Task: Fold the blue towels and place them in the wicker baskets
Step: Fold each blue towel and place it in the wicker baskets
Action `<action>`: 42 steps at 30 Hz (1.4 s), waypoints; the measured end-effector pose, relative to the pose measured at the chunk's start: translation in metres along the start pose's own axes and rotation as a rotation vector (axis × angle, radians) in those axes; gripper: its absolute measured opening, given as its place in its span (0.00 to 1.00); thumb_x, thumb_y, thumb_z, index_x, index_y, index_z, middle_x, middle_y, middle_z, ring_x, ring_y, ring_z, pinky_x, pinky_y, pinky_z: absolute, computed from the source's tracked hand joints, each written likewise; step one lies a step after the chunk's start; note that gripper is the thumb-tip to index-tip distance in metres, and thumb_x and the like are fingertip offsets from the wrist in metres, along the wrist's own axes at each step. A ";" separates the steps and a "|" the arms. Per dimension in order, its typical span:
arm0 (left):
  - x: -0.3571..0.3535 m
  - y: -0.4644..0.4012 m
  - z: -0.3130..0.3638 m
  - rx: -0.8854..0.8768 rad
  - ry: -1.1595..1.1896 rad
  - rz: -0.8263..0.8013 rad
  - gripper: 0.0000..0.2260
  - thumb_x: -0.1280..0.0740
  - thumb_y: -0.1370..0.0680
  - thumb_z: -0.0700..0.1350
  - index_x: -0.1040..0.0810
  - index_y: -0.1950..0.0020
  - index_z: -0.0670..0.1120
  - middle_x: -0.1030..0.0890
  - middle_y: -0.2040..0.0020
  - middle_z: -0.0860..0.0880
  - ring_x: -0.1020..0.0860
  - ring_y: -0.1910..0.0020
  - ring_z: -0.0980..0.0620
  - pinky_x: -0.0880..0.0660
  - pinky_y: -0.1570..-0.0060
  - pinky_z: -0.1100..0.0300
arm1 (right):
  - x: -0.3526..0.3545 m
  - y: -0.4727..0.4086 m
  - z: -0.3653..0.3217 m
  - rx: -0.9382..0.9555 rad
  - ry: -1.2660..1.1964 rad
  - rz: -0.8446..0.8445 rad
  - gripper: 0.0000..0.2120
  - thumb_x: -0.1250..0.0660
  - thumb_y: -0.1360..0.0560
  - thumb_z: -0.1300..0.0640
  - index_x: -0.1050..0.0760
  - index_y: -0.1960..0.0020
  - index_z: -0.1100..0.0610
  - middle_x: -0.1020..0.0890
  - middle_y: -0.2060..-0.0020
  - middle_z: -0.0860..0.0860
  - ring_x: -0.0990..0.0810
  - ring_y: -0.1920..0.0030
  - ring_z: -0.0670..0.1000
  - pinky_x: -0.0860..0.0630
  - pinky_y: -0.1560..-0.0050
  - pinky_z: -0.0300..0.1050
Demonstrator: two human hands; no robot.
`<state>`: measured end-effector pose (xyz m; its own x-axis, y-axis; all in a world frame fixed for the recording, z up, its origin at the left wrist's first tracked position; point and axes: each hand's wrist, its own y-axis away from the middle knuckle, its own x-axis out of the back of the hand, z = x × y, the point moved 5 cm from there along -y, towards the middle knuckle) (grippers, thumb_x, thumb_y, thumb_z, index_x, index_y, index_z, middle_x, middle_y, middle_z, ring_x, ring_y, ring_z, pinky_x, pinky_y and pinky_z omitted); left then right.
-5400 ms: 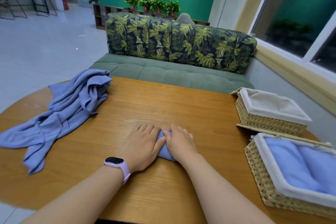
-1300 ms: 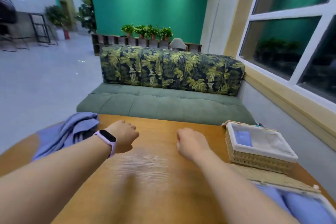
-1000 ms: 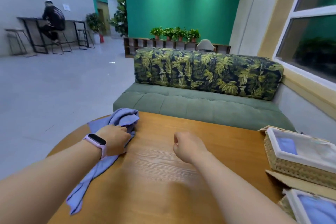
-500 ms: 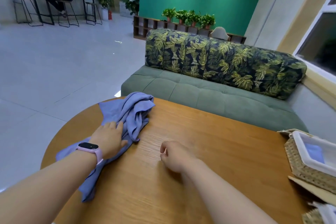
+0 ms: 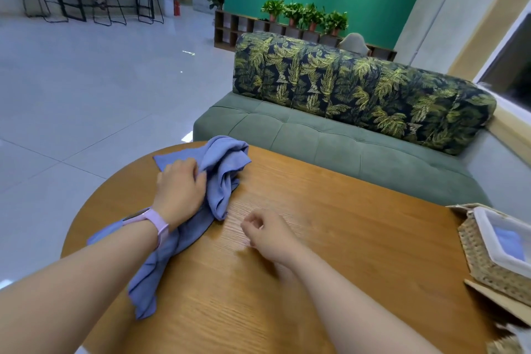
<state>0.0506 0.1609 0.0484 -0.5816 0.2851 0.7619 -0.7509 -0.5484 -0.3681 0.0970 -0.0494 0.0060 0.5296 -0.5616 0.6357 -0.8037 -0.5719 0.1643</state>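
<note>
A crumpled blue cloth towel (image 5: 221,181) lay left of centre in the frame, on the round wooden table (image 5: 330,238). The left hand (image 5: 181,190), a pink-strapped watch (image 5: 149,224) on its wrist, gripped a bunched fold of it. The right hand (image 5: 270,236) sat on the tabletop at centre, fingers loosely curled and holding nothing, apart from the towel. At the right edge stood a white-lined wicker basket (image 5: 488,264) with what looked like a folded blue towel (image 5: 508,241) inside. A green sofa with leaf-print cushions (image 5: 359,112) filled the upper right.
</note>
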 end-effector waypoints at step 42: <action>-0.086 0.139 0.179 0.633 0.632 -1.107 0.37 0.39 0.26 0.73 0.33 0.37 0.41 0.20 0.50 0.36 0.17 0.60 0.41 0.20 0.66 0.54 | 0.211 0.166 0.047 -0.155 -1.252 0.271 0.19 0.39 0.22 0.51 0.22 0.61 0.65 0.20 0.62 0.59 0.19 0.61 0.57 0.22 0.53 0.46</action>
<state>0.0524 -0.0810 0.0269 0.0376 0.9968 0.0700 -0.7367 -0.0197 0.6759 0.0882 -0.2915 0.1318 0.1703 -0.8716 -0.4597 -0.9032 -0.3246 0.2808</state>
